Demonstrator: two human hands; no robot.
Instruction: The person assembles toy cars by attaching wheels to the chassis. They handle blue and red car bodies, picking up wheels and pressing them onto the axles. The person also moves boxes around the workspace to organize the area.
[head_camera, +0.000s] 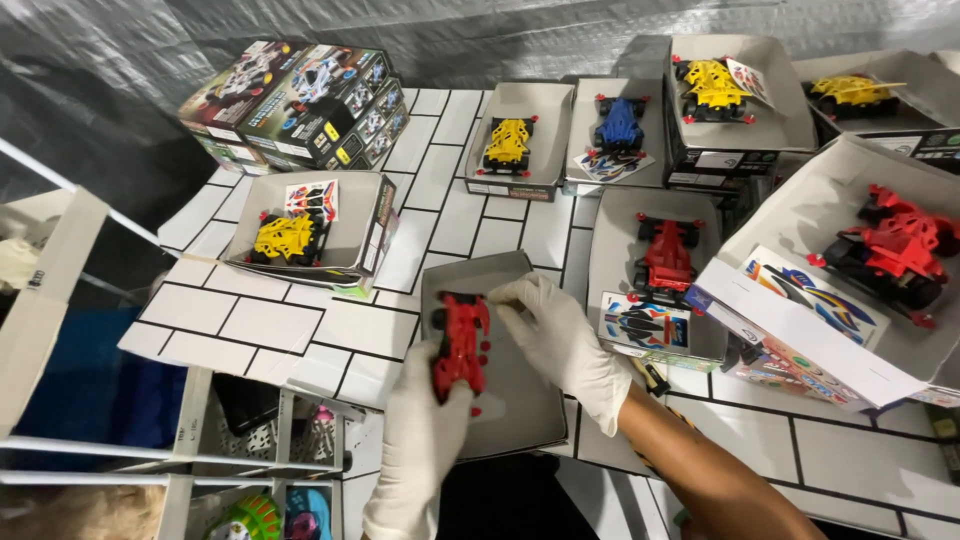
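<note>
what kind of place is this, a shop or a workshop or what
Probably a small toy packing or assembly bench: open grey trays each hold a toy racing car with a sticker sheet, printed boxes are stacked behind, and gloved hands set a red car in a tray.

I see open grey boxes holding yellow toy cars (284, 238), a blue one (619, 124) and two red ones (667, 257). Stacked printed cartons (300, 100) sit far left on the white tiled tabletop (230, 325).

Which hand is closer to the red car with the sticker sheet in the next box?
Right. The right hand lies just left of that red car in its grey box. The left hand is lower and farther left, holding another red car.
</note>
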